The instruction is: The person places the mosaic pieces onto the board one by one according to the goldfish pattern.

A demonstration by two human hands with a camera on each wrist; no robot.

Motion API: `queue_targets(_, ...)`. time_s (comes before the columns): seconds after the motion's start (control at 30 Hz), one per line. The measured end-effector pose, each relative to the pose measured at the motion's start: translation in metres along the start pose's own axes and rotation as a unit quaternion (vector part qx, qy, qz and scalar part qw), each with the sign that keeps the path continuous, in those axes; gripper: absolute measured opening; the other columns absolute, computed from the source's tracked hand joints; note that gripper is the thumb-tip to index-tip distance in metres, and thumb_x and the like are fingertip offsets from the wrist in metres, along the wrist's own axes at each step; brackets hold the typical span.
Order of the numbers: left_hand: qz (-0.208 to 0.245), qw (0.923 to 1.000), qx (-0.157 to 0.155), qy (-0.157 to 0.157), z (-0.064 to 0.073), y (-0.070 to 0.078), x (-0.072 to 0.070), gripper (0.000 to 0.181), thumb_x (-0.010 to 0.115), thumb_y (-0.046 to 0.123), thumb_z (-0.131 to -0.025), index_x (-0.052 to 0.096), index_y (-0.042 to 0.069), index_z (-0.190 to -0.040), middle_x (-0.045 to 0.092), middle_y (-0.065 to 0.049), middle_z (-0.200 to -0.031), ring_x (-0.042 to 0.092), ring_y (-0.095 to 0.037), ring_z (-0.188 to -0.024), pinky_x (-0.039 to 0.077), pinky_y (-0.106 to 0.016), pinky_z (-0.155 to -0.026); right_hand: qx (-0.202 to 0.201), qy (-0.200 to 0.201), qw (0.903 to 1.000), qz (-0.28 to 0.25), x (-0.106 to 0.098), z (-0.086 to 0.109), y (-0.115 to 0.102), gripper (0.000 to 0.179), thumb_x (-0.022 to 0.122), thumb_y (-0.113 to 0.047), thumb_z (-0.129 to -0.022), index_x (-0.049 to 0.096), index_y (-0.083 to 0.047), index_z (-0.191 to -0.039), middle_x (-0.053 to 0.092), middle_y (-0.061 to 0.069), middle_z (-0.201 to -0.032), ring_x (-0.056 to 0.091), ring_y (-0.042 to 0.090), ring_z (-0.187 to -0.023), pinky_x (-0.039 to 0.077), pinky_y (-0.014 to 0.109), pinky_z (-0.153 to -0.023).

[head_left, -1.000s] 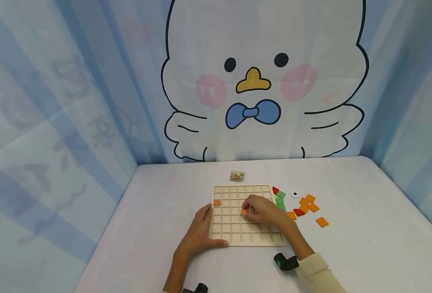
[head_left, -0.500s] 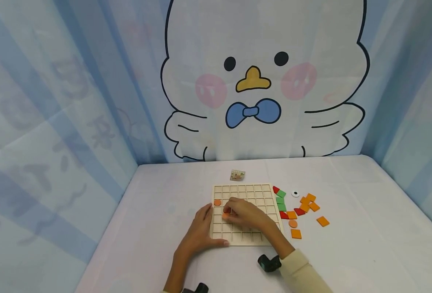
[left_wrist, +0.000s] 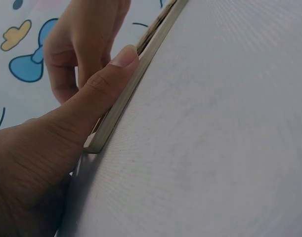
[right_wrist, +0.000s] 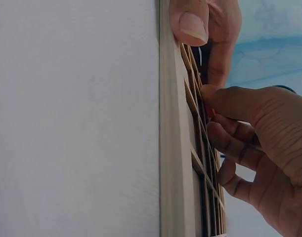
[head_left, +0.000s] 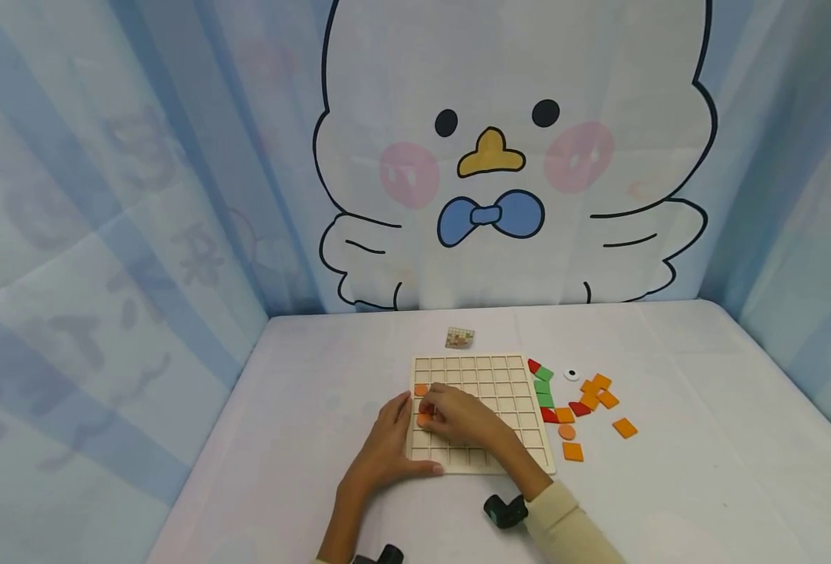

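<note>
A pale wooden grid board (head_left: 503, 389) lies flat on the white table. My left hand (head_left: 383, 446) rests at its front left corner, fingers extended along the left side and thumb laid on the front edge. In the left wrist view that thumb (left_wrist: 108, 74) presses on the board's rim. My right hand (head_left: 464, 415) reaches over the left part of the grid and pinches a round orange piece (head_left: 424, 421) at the left column. The right wrist view shows thumb and fingers meeting at a grid cell, mostly covering the piece. Another round orange piece (head_left: 421, 389) lies in a cell farther back.
Right of the board lie green tiles (head_left: 543, 387), red pieces (head_left: 579, 409), several orange square tiles (head_left: 625, 428) and another round orange piece (head_left: 566, 432). A white disc with a black dot (head_left: 572, 375) lies nearby. Behind the board is a small patterned card (head_left: 460, 338). A printed curtain (head_left: 485, 266) hangs behind the table.
My right hand has moved left across the grid with the round orange piece, from the middle to the left column. The left hand has stayed at the board's corner.
</note>
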State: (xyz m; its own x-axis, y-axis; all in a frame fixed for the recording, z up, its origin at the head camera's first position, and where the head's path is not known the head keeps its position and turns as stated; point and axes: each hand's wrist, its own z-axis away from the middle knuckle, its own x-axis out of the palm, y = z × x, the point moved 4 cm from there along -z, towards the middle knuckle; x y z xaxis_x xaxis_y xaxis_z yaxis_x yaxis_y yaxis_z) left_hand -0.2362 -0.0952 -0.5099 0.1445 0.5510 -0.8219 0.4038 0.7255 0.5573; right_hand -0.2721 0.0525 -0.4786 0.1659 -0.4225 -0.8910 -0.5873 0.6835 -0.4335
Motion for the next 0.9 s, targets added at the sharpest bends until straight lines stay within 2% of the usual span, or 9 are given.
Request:
queue_targets(0.27, 0.0, 1.0, 0.006, 0.001, 0.0006, 0.0004, 0.0004, 0.124, 0.076, 0.07, -0.066, 0.022, 0.002, -0.155, 0.02, -0.015, -0.161, 0.022, -0.032, -0.148, 0.032, -0.051, -0.115, 0.002, 0.005, 1.0, -0.006, 0.0008, 0.0001, -0.0017, 0.019, 0.069, -0.026, -0.092, 0.07, -0.011, -0.103, 0.061, -0.004, -0.098, 0.053, 0.005, -0.08, 0.05, 0.023, -0.073)
queue_targets(0.53, -0.006, 1.0, -0.002, -0.003, -0.0001, -0.0004, 0.0019, 0.124, 0.075, 0.071, -0.066, 0.021, 0.003, -0.155, 0.02, -0.013, -0.161, 0.021, -0.031, -0.148, 0.032, -0.05, -0.116, 0.005, 0.004, 0.9999, -0.008, 0.0018, 0.0002, -0.0005, 0.021, 0.07, -0.028, -0.091, 0.069, -0.013, -0.105, 0.061, -0.005, -0.098, 0.055, 0.005, -0.082, 0.051, 0.024, -0.076)
queue_targets(0.9, -0.013, 0.9999, 0.003, 0.001, 0.0, 0.0011, 0.0006, 0.125, 0.075, 0.072, -0.066, 0.021, 0.003, -0.155, 0.02, -0.015, -0.161, 0.021, -0.032, -0.148, 0.032, -0.051, -0.115, 0.0, 0.013, 0.9999, -0.01, 0.0007, 0.0001, -0.0014, 0.02, 0.07, -0.029, -0.091, 0.068, -0.013, -0.103, 0.061, -0.005, -0.097, 0.054, 0.005, -0.081, 0.051, 0.024, -0.074)
